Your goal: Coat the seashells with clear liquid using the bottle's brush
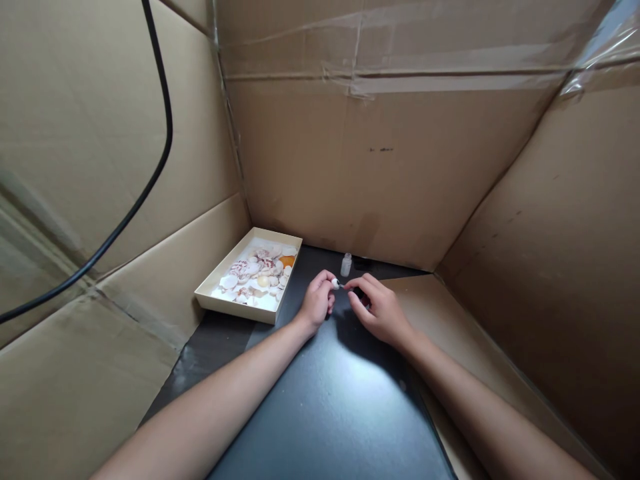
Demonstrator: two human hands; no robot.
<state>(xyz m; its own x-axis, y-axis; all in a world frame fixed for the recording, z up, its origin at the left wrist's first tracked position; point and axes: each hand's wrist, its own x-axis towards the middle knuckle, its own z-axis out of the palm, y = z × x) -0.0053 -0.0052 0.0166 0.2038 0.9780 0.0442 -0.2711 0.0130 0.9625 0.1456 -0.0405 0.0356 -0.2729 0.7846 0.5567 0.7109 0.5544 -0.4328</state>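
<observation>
From the head view I see two hands over one dark table (310,413). The left hand (316,303) pinches one small white piece (335,284); the right hand (377,310), fingers curled, seems to pinch something thin against it, too small to make out. A slack left pinch could drop the piece; a forward nudge could tip the one small bottle (346,266) just beyond. One tray (235,308) at left holds many shells (253,268), too overlapped to count.
</observation>
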